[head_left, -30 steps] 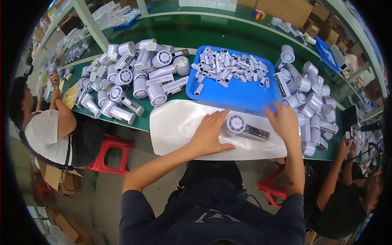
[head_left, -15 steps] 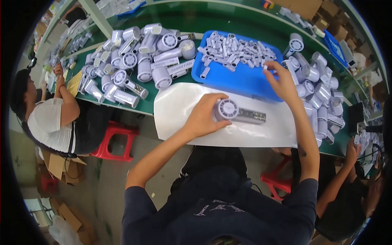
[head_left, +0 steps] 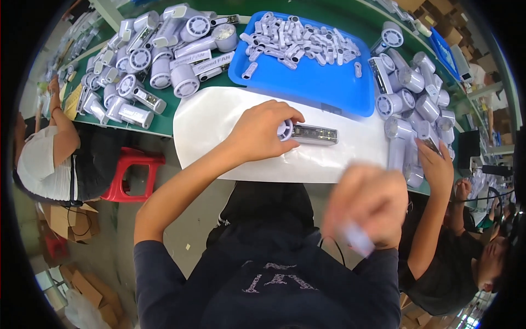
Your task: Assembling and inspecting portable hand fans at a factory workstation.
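On a white sheet [head_left: 208, 148] lies a pale lilac handheld fan [head_left: 318, 135], its handle uncovered to show a dark circuit board. My left hand [head_left: 263, 131] is closed around the fan's round head, which is mostly hidden by the fingers. My right hand [head_left: 372, 200], smeared by motion, is up in front of my body, right of the sheet's near edge. A small pale plastic piece [head_left: 359, 239] is held in its fingers. Beyond the sheet, similar small pale pieces [head_left: 298, 41] are heaped in a blue tray [head_left: 307, 90].
Piles of lilac fans stand left [head_left: 160, 71] and right [head_left: 413, 82] on the green table [head_left: 164, 104]. A co-worker's hand [head_left: 436, 164] reaches into the right pile. Another person sits at the left by a red stool [head_left: 131, 181].
My right hand has come back from the tray, down and toward me, carrying the small piece. My left hand still holds the fan. A co-worker's hand has come to the right pile.
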{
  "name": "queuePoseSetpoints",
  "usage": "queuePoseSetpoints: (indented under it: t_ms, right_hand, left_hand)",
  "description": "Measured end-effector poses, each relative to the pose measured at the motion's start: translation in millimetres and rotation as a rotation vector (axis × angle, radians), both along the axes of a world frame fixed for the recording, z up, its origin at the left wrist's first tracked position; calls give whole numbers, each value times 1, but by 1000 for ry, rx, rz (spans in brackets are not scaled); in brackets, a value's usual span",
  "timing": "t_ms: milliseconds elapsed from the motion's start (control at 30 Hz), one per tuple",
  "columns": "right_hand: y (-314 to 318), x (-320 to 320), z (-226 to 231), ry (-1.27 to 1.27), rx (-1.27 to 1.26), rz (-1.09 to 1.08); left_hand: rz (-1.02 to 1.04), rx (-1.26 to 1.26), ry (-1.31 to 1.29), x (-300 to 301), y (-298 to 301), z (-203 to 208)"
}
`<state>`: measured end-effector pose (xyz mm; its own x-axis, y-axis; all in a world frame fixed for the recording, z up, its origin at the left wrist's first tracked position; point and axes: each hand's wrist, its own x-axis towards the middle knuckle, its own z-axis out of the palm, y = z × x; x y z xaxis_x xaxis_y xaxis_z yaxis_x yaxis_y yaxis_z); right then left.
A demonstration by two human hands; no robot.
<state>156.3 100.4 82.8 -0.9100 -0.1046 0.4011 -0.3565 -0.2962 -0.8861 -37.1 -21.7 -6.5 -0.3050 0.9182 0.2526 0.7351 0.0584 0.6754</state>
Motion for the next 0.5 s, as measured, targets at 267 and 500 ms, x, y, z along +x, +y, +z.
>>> queuePoseSetpoints:
  t_ms: [267, 500]
  right_hand:
    - [29, -37, -79, -156, 981, -796]
    - [23, -43, -66, -248, 974, -699]
  left_hand:
    - [43, 75, -3, -1, 0, -7]
    - [28, 119, -47, -2, 0, -11]
